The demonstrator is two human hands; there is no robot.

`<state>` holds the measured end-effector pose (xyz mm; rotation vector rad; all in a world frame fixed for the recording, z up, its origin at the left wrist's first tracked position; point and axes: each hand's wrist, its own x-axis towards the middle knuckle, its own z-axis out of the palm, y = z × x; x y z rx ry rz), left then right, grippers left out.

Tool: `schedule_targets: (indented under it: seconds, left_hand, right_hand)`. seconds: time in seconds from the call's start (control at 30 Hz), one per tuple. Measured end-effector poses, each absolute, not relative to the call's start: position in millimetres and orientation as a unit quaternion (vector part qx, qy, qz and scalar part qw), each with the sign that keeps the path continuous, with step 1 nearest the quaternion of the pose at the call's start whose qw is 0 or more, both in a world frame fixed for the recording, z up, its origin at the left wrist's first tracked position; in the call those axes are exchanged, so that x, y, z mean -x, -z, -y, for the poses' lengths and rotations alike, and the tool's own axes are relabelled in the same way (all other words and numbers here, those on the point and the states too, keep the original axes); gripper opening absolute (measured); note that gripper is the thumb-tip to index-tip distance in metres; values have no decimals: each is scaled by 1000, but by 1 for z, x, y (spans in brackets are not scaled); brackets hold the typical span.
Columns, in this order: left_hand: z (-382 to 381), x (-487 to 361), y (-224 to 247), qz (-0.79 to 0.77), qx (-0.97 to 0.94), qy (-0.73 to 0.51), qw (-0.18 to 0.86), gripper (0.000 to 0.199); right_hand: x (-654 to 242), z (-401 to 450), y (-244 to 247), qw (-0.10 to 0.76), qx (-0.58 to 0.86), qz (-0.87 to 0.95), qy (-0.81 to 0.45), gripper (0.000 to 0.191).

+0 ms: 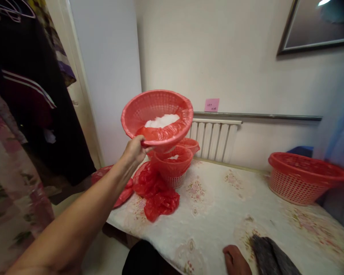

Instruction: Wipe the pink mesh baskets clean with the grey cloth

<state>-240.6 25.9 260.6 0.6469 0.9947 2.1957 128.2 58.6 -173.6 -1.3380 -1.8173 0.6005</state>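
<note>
Your left hand (pixel 136 149) is gripping the near rim of a red basket (pixel 157 114), which is tilting toward you above the table (pixel 218 214), just beyond your fingers, with white material (pixel 163 121) inside. Your right hand (pixel 236 260) is resting, loosely curled, beside a dark cloth (pixel 272 254).

A floral-covered table (pixel 218 214) carries baskets (pixel 295 183), red plastic bags (pixel 162 202) and dark cloth (pixel 271 254).

A pink note (pixel 211 105) on the wall (pixel 246 76), just above the pipe (pixel 258 115), bears dark handwriting: the upper line looks like "289"; the lower is too small to read.
</note>
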Motion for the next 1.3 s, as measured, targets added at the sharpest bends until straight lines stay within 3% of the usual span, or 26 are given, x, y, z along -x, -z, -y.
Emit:
schedule_targets:
  seconds: [0.2, 0.57, 0.7, 0.93, 1.17, 1.3]
  left_hand:
    - [-21, 166, -217, -381, -261, -768, 444, 22]
    - [3, 64, -115, -413, -287, -603, 619, 32]
    - [6, 55, -87, -441, -272, -576, 632, 21]
    - [13, 59, -63, -495, -250, -542, 632, 12]
    - [10, 72, -67, -514, -256, -507, 642, 22]
    - [6, 89, -53, -504, -236, -568, 606, 32]
  right_hand:
    - [-130, -44, 126, 372, 482, 631, -481, 22]
    - [-195, -33, -3, 595, 391, 427, -557, 36]
    - [-195, -24, -12, 635, 321, 361, -603, 37]
    - [-189, -22, 2, 608, 326, 314, -653, 37]
    - [-176, -37, 2, 603, 306, 254, -691, 29]
    - [-171, -43, -3, 599, 302, 263, -694, 29]
